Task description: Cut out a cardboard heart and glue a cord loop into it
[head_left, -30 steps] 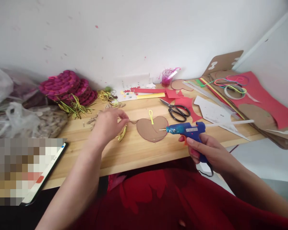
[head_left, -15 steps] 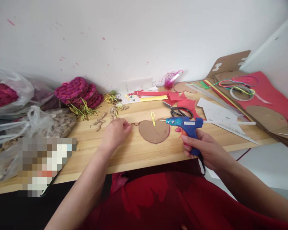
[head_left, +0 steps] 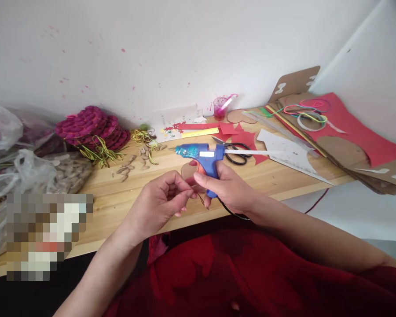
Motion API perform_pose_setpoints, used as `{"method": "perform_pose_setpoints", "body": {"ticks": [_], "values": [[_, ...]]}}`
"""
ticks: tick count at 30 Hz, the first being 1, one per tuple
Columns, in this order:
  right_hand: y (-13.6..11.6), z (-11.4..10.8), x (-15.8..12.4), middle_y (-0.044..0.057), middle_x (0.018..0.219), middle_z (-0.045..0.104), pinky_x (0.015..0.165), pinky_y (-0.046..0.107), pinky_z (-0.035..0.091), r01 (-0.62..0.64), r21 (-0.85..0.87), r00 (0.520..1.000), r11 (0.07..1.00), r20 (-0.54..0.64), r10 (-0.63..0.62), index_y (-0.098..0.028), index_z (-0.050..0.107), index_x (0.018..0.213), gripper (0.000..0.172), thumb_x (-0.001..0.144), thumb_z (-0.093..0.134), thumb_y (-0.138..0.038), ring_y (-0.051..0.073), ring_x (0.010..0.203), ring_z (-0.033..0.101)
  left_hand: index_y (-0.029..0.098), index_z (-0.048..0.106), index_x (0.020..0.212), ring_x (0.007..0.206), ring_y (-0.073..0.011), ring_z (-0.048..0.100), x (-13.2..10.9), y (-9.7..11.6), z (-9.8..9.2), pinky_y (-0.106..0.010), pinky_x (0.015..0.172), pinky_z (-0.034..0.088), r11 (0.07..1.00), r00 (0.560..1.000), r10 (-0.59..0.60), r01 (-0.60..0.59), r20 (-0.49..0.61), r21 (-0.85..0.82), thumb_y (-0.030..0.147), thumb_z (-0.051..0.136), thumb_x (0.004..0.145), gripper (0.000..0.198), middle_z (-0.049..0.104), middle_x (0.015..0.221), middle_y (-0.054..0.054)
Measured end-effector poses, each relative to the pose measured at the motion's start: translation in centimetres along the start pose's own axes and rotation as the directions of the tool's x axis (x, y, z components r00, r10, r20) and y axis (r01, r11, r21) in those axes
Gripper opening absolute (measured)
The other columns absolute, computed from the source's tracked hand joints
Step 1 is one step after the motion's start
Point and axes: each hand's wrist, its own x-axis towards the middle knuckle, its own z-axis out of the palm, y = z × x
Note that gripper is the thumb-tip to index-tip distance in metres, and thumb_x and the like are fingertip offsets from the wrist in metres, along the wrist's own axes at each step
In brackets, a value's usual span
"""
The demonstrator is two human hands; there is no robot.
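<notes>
My right hand [head_left: 234, 185] is wrapped round the handle of a blue glue gun [head_left: 211, 157], its nozzle aimed left and a white glue stick [head_left: 247, 152] jutting from the back. Close beside it, my left hand [head_left: 161, 196] is closed in a pinch on a thin dark cord [head_left: 202, 200], which trails toward the right hand's fingertips. Behind both hands lies a cardboard cutout [head_left: 186, 170], mostly hidden by them and the glue gun. Black-handled scissors [head_left: 239, 155] rest on the table just behind the gun.
Peanuts [head_left: 127, 168] and yarn scraps [head_left: 141, 136] lie left of centre. Woven magenta pieces [head_left: 89, 127] are stacked at the back left, near plastic bags [head_left: 36, 171]. A pink-stained cup [head_left: 220, 110] stands by the wall. Red sheets [head_left: 359, 127] and cardboard [head_left: 333, 149] lie right.
My left hand has moved right, drawing the dark cord toward the right hand. The glue gun has shifted left over the cardboard cutout, hiding most of it. The camera view has turned slightly right.
</notes>
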Motion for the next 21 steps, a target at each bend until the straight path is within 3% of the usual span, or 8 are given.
{"method": "perform_pose_setpoints", "body": {"ticks": [6,12,17,21], "values": [[0.2,-0.7,-1.2,-0.002,0.073,0.064,0.038,0.016,0.032,-0.201,-0.061,0.976,0.978,0.071,0.205,-0.021,0.055,0.118,0.05,0.075,0.081,-0.03,0.008,0.052,0.058,0.018,0.062,0.081,0.052,-0.008,0.056,-0.4,-1.3,0.0,-0.019,0.047,0.047,0.978,0.975,0.161,-0.136,-0.154,0.161,0.026,0.068,0.085,0.011,0.068,0.07,0.0],[0.0,-2.9,-1.2,-0.002,0.07,0.064,0.041,0.018,0.032,-0.203,-0.198,0.979,0.959,-0.051,0.197,-0.02,0.058,0.114,0.045,0.074,0.078,-0.024,0.008,0.052,0.052,0.021,0.071,0.09,0.062,-0.0128,0.066,-1.1,-2.8,1.2,-0.024,0.055,0.053,0.884,0.931,0.301,-0.192,-0.207,0.426,0.027,0.068,0.088,0.007,0.075,0.079,-0.001],[0.1,-4.7,-0.2,-0.003,0.073,0.062,0.056,0.024,0.044,-0.072,-0.436,0.996,0.897,-0.076,0.043,-0.019,0.061,0.114,0.043,0.073,0.077,-0.025,0.011,0.06,0.054,0.021,0.071,0.097,0.08,-0.0178,0.07,-1.5,-5.3,2.5,-0.031,0.073,0.057,0.631,0.836,0.542,-0.335,-0.089,0.699,0.02,0.06,0.094,0.011,0.075,0.09,-0.004],[0.6,-5.5,1.0,0.0,0.082,0.065,0.072,0.03,0.048,0.048,-0.662,0.992,0.748,-0.058,-0.115,-0.017,0.063,0.111,0.041,0.072,0.076,-0.023,0.015,0.073,0.059,0.017,0.067,0.108,0.085,-0.0203,0.067,-1.7,-7.2,3.0,-0.034,0.077,0.057,0.439,0.78,0.622,-0.422,0.07,0.793,0.014,0.057,0.095,0.017,0.072,0.097,-0.009]]}}
